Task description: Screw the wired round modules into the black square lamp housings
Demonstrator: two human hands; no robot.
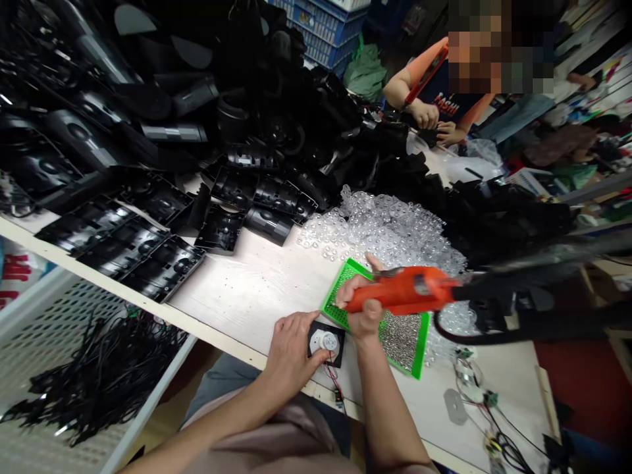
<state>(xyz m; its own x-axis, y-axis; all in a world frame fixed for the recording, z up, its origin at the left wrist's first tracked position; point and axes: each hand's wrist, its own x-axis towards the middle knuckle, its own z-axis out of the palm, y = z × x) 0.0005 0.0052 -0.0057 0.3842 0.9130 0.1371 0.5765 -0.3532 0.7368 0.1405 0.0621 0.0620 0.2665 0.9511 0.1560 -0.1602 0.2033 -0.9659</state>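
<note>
My right hand (pixel 363 313) is wrapped round an orange electric screwdriver (pixel 407 289), held over a green tray (pixel 421 355) of small metal screws (pixel 401 339). The screwdriver's tip points left, near the tray's perforated section, and is too small to make out. With thumb and fingers, my left hand (pixel 296 345) grips the left side of a black square plate (pixel 337 359) lying on the table. On that plate sits a small round motor (pixel 328 341), with thin red and dark wires (pixel 334 376) trailing toward the table's front edge.
Clear plastic discs (pixel 395 227) are heaped behind the tray. Black plastic housings (pixel 143 257) cover the left and back. Wired parts (pixel 469 382) lie at right. A white crate (pixel 59 316) of black cables stands lower left. Another person's hands (pixel 429 118) hold a dark part across the table.
</note>
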